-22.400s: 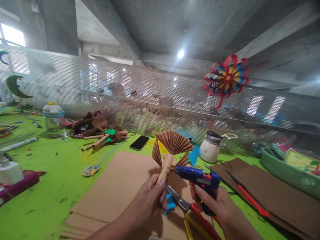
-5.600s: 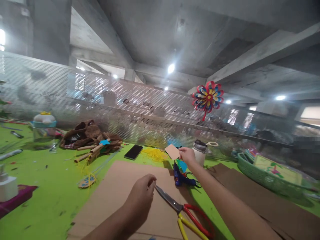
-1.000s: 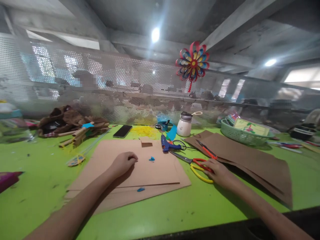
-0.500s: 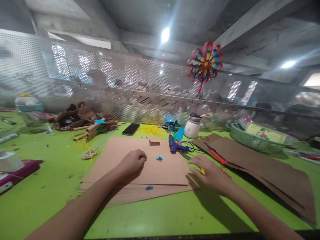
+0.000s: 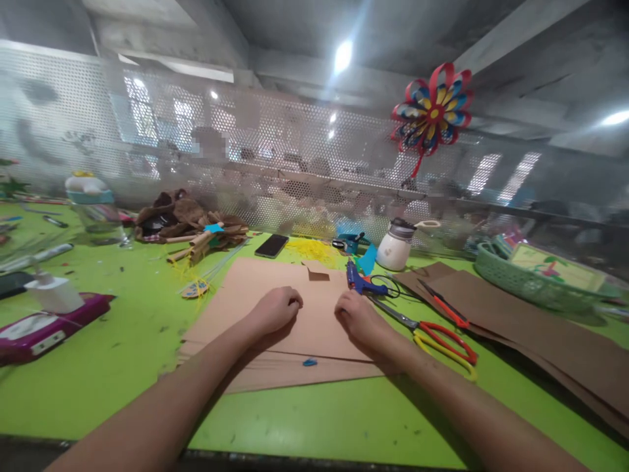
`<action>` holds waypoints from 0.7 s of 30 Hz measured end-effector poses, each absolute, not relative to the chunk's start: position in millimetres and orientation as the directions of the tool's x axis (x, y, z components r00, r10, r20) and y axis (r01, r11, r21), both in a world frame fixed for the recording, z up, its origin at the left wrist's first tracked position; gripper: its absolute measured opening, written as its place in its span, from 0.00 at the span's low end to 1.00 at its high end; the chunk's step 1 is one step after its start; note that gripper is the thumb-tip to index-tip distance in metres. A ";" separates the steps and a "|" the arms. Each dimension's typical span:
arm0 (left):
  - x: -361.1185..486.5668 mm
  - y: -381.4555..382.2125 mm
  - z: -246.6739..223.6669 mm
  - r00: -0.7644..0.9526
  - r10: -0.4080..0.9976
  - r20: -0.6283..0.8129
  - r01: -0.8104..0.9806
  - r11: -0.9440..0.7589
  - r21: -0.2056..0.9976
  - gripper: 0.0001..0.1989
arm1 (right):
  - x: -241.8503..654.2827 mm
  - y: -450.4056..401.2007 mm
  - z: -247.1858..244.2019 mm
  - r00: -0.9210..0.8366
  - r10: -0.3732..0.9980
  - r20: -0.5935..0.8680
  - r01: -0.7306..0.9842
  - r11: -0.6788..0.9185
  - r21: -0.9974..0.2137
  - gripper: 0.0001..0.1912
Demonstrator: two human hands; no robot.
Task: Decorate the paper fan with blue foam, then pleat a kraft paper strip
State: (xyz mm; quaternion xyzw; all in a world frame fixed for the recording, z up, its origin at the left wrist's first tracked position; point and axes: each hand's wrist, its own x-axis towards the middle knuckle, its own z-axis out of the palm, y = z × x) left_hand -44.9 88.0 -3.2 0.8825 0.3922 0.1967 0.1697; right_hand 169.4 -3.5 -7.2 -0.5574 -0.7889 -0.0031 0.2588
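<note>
Both hands rest over a stack of brown paper sheets [image 5: 314, 314], and their fingers point toward each other. My left hand [image 5: 276, 311] is closed, its fingers curled on the paper; whatever they may hold is hidden. Right of it, my right hand [image 5: 360, 317] has its fingertips pressed together near the blue glue gun [image 5: 362, 282]; I cannot make out anything between them. A small blue piece [image 5: 309, 362] lies on the lower sheets. Yellow-and-red scissors [image 5: 432, 333] lie open beside my right forearm. A folded brown scrap [image 5: 316, 270] sits at the stack's back edge.
Darker brown sheets [image 5: 511, 321] carry a red-handled cutter [image 5: 449, 311] on the right, before a green basket [image 5: 540, 283]. Behind are a phone [image 5: 272, 246], yellow shreds [image 5: 312, 249] and a white jar [image 5: 394, 246]. A purple power strip [image 5: 59, 328] lies left.
My right hand has left the scissors and moved left onto the paper. The small blue piece that lay between the hands no longer shows. The view has shifted slightly.
</note>
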 end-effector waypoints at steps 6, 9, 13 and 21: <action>-42.5 88.7 -2.2 0.610 0.765 0.207 0.624 -0.625 0.470 0.15 | 142.8 -39.1 0.3 -0.297 0.880 0.371 0.820 0.435 -0.373 0.04; -42.6 88.8 -2.1 0.610 0.765 0.206 0.621 -0.624 0.475 0.15 | 108.6 -59.9 13.1 -0.495 0.819 0.292 0.761 0.570 -0.309 0.06; -42.7 88.9 -2.2 0.611 0.765 0.203 0.619 -0.622 0.479 0.15 | 87.0 -76.0 22.1 -0.545 0.816 0.191 0.821 0.566 -0.075 0.11; -43.1 88.3 -0.5 0.618 0.756 0.216 0.608 -0.634 0.479 0.15 | 96.8 -66.6 21.4 -0.456 0.871 0.183 0.863 0.483 -0.149 0.06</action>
